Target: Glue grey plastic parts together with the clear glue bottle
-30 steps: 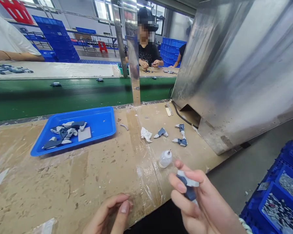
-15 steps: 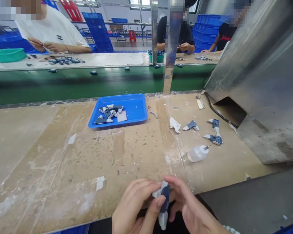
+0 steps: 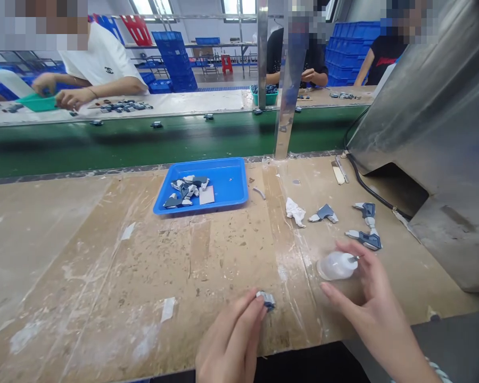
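Near the table's front edge, my left hand [image 3: 233, 335] pinches a small grey and dark blue part [image 3: 266, 299] between fingers and thumb. To the right, my right hand [image 3: 369, 298] is spread around the capped end of a clear plastic bottle [image 3: 337, 266] lying on its side; whether the fingers touch it I cannot tell. Beyond the bottle lie a blue-grey part [image 3: 324, 213], a crumpled white tissue [image 3: 295, 212] and joined parts [image 3: 365, 239] of the same colours.
A blue tray [image 3: 231, 199] holding several parts and a pale square stands mid-table. Behind it runs a green conveyor [image 3: 135, 146] with small parts. A metal post [image 3: 289, 101] and a large metal housing [image 3: 443, 133] stand at the right. People work across the conveyor.
My right hand has left the part and moved right to the bottle, opening. The left hand keeps the part, now turned and lower over the table. The view has shifted slightly left.
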A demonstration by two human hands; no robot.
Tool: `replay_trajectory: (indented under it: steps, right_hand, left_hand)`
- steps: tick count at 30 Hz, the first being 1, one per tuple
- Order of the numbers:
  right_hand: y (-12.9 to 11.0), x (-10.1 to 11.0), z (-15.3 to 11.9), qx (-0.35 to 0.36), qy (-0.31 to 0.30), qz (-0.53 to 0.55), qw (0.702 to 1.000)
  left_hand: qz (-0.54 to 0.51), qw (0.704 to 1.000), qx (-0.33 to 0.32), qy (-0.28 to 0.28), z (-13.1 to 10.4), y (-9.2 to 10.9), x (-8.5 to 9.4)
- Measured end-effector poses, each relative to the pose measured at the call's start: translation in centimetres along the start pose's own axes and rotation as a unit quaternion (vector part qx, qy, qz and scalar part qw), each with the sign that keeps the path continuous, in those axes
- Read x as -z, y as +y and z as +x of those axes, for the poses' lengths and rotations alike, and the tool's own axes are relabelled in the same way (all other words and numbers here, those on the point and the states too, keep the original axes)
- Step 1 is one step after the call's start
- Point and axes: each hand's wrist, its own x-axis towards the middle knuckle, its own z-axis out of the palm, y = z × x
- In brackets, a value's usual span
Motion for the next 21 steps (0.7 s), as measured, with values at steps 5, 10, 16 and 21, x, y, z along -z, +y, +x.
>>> replay_trajectory:
  steps: [5,10,16,21]
  right_hand:
    - [0.8,-0.3,0.1,-0.041,-0.064,-0.061,0.995]
    - [0.7,-0.1,-1.5,-0.053,-0.019,-0.007,0.998]
    - [-1.2,-0.3,-2.5,-0.095,0.019,0.115,0.989]
    - [-0.4,0.5,-1.3,-0.103,0.026,0.226,0.968]
  left_hand:
    - [0.044,0.997,-0.021,0.057,-0.6,0.1,-0.3]
    - [0.029,0.999,0.028,0.025,-0.5,0.7,-0.2]
    - [0.017,0.999,0.045,0.004,-0.4,1.2,0.1]
    - [0.029,0.998,0.012,0.049,-1.4,1.5,-0.3]
